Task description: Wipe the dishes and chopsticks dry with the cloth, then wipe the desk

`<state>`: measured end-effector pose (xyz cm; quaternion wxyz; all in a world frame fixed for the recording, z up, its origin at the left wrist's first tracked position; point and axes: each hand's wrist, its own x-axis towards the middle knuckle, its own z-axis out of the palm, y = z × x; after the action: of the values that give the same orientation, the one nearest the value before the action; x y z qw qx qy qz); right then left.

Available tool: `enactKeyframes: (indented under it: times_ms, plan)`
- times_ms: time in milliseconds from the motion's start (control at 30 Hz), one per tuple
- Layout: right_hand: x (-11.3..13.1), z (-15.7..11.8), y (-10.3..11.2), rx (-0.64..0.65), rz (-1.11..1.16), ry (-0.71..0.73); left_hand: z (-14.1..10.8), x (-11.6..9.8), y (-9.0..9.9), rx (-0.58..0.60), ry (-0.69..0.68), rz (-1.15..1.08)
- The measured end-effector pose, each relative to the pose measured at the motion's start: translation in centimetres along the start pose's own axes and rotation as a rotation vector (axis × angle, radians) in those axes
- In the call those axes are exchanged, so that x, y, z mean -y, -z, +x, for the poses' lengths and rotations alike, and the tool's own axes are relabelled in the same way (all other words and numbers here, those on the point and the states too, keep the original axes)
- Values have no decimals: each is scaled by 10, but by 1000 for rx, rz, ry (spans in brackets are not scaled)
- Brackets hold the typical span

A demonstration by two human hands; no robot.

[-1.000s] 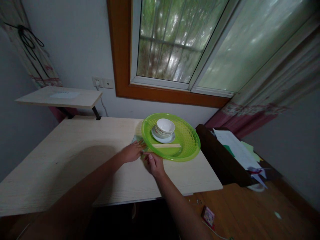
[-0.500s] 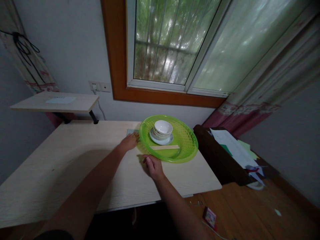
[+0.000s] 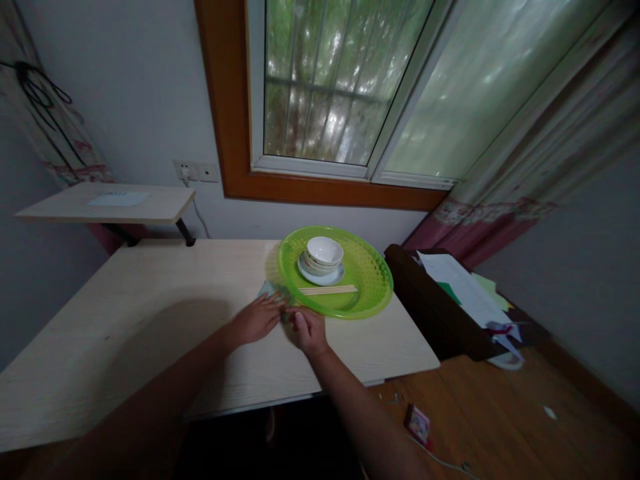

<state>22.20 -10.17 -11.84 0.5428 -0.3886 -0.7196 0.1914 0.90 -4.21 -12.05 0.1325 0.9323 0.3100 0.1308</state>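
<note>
My left hand [image 3: 257, 317] presses on a pale blue-green cloth [image 3: 267, 289] on the table. The cloth has moved with the hand and shows partly beyond the fingers. Its fingertips are close to my right hand [image 3: 307, 330], which is closed at the near-left rim of a green plastic basket [image 3: 370, 300]. Some of the right fingers are hidden against the rim. Inside the basket, a stack of white bowls [image 3: 325, 252] stands on a white plate [image 3: 333, 277]. Several light chopsticks [image 3: 327, 290] lie in front of them.
The pale wooden table [image 3: 150, 287] carries a small raised shelf [image 3: 110, 203] with a paper on it. Behind stand the wall and window. To the right is a dark brown piece of furniture [image 3: 430, 307] with papers on top. A small box [image 3: 417, 425] lies on the floor.
My left hand and the cloth have come nearer to me and slightly right, from the basket's left edge to beside my right hand. The right hand stays at the rim.
</note>
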Motion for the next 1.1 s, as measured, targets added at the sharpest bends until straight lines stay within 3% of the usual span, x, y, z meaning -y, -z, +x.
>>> enactKeyframes:
  times_ms: [133,267,433,533,600,733,833,1100]
  plan:
    - [6,1,2,-32,-41,94,-29,-13,3,31,-62,-164]
    - [11,5,4,21,-77,139,-55,5,10,-84,-13,-343]
    - [12,8,1,403,-191,246,-106,59,33,-344,298,-253]
    - [11,10,-9,610,-324,250,-143,89,47,-281,491,-18]
    - [9,14,-19,661,-403,230,-165,104,52,-240,591,109]
    - [3,27,-38,622,-535,141,-190,120,52,-203,720,242]
    - [-1,31,-37,552,-608,61,-195,122,50,-190,737,287]
    - [14,-13,17,501,-578,58,-190,114,51,-224,724,324]
